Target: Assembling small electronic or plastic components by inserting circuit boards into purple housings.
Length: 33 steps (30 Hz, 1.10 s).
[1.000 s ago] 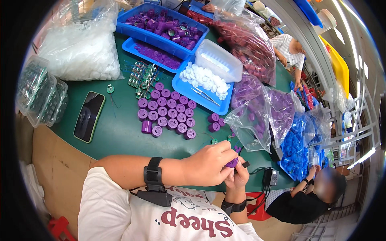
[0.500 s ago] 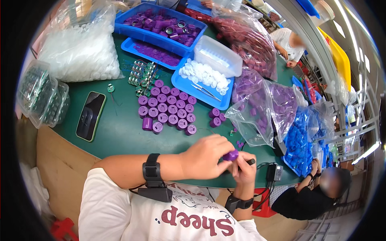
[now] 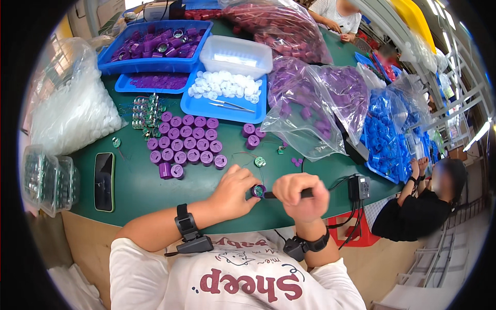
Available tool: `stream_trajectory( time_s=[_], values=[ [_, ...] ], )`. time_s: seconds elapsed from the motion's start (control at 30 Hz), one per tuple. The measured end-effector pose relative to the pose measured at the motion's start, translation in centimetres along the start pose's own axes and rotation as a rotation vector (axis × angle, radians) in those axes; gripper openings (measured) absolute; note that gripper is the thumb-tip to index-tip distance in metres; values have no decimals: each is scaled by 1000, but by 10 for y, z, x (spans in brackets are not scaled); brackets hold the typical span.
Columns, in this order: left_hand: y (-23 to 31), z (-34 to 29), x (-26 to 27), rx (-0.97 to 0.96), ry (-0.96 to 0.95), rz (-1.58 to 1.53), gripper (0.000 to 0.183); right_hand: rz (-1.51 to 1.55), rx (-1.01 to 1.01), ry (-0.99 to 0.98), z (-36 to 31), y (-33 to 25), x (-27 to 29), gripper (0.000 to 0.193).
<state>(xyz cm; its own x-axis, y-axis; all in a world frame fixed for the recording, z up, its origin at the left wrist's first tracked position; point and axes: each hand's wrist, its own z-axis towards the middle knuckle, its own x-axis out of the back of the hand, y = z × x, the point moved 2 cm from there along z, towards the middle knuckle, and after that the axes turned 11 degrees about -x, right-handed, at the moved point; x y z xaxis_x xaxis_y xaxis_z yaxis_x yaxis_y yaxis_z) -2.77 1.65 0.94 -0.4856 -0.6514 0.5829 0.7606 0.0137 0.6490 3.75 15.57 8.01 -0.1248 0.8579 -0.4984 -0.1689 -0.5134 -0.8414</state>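
Observation:
My left hand is closed around a small purple cup, its open end facing up. Inside the cup sits a round green circuit board. My right hand is wrapped round a black stick-shaped tool, whose thin end points at the cup's rim; motion blurs the fingers slightly, and whether the tip touches I cannot tell. Just beyond the left hand, a loose round circuit board with thin wires lies on the green table.
Rows of purple cups stand left of centre, beside stacked circuit boards. Behind are a blue tray with white discs and tweezers, and a bin. A phone lies left; a black box with cables sits right.
The purple cup, earlier between both hands, is now in my left hand with its open end showing. My right hand has moved right and turned with the black tool. The view has shifted.

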Motion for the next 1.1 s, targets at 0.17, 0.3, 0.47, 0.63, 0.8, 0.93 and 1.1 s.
stream_trajectory(
  time_s=[0.17, 0.3, 0.47, 0.63, 0.8, 0.93, 1.1],
  values=[
    [0, -2, 0, 32, 23, 6, 31, -238, -135, 27, 7, 30, 12, 46],
    [0, -2, 1, 31, 40, -13, 26, -298, -127, 16, 10, 40, 12, 48],
    [-7, -2, -5, -3, 62, -94, 23, -317, -229, -57, 26, 47, 15, 48],
    [-4, 1, -3, 24, 42, -72, 22, -355, -190, -54, 21, 46, 17, 50],
    [6, 5, 13, -25, 97, -48, 25, 182, 127, -73, 26, -17, 17, 45],
    [9, 20, 68, 100, 234, -218, 27, -837, -45, 221, 30, -32, 44, 13],
    [-63, 75, 200, 182, 525, 233, 29, -1412, -343, 178, 25, 9, 42, 26]
  ],
)
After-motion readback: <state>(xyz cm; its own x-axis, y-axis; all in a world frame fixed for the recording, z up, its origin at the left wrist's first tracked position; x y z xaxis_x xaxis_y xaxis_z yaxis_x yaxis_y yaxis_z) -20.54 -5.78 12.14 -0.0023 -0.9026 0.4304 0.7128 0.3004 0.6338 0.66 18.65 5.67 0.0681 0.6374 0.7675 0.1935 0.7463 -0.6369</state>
